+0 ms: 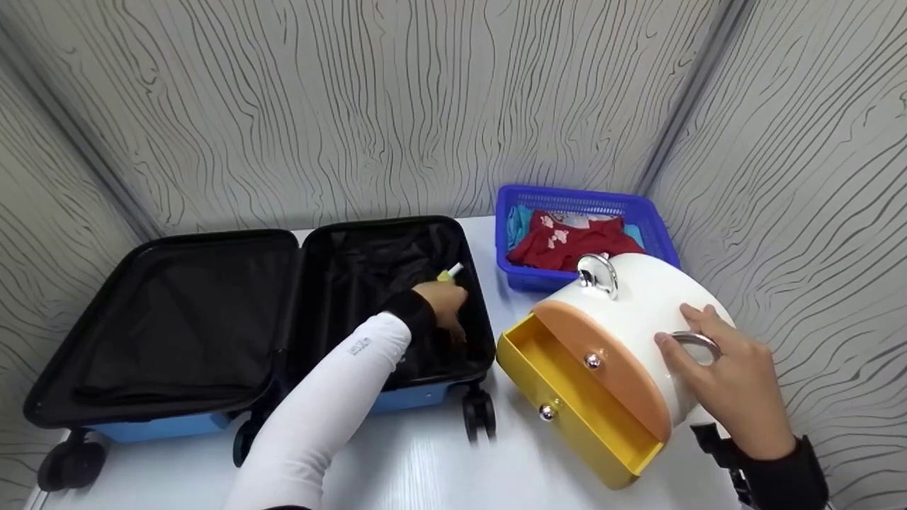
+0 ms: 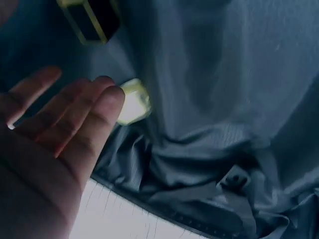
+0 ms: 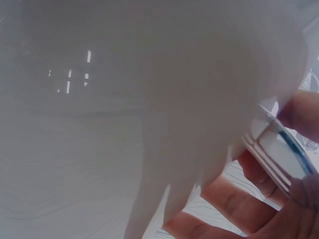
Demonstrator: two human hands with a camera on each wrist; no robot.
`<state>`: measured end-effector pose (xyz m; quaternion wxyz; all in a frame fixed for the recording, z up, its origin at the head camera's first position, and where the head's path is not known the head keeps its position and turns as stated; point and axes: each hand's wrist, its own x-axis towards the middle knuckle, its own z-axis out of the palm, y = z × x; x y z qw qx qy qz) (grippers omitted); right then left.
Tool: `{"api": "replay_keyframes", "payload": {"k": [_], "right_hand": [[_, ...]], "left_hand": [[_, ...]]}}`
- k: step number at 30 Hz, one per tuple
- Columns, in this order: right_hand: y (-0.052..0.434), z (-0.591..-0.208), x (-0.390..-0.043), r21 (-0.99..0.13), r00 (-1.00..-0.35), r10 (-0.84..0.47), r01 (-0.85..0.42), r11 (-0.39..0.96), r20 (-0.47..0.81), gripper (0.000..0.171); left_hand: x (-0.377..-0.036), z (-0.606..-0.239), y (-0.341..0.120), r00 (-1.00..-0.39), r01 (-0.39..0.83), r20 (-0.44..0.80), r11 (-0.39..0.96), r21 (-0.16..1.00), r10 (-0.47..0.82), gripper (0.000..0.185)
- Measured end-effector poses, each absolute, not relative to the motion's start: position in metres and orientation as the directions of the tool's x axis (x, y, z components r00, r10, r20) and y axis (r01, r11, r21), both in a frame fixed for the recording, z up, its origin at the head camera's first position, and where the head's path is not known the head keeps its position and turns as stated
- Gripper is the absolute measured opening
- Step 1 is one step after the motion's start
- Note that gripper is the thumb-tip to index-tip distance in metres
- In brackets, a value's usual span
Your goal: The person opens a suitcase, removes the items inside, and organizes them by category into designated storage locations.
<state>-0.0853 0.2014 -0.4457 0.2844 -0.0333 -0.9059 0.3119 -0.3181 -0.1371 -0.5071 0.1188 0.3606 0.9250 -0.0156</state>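
Note:
Inside the right half of an open black-lined suitcase (image 1: 482, 322), my left hand (image 1: 445, 303) reaches down by a small yellow item with a white end (image 1: 454, 270). The left wrist view shows its fingers extended, fingertips right at a pale yellow-edged piece (image 2: 133, 103), with a black box with yellow edges (image 2: 92, 20) farther off. My right hand (image 1: 740, 386) rests on the curved white shell of a storage box (image 1: 648, 294), its thumb and fingers spread around a silver ring (image 1: 698, 340). The box has an orange front (image 1: 613, 347) and a pulled-out yellow drawer (image 1: 567, 432).
A blue basket (image 1: 517, 275) with folded red and turquoise clothes (image 1: 577, 241) stands behind the box. The suitcase's other half (image 1: 177, 319) lies unfolded at the left, wheels toward me. Patterned panels (image 1: 397, 106) enclose the white table (image 1: 404, 460).

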Motion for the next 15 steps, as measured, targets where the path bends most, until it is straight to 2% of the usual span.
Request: {"api": "replay_keyframes", "payload": {"k": [4, 11, 15], "right_hand": [[0.201, -0.446, -0.084, -0.584, -0.843, 0.242, -0.102, 0.805, 0.481, 0.053], [0.200, -0.445, -0.084, -0.588, -0.852, 0.238, -0.098, 0.803, 0.466, 0.053], [0.200, -0.444, -0.085, -0.593, -0.853, 0.242, -0.095, 0.800, 0.463, 0.053]], "left_hand": [[-0.320, -0.520, -0.132, -0.708, 0.669, -0.266, 0.742, 0.044, 0.654, 0.045], [-0.359, -0.593, -0.133, -0.683, 0.708, -0.219, 0.705, 0.032, 0.697, 0.038], [-0.360, -0.596, -0.137, -0.686, 0.703, -0.218, 0.710, 0.046, 0.694, 0.039]]}}
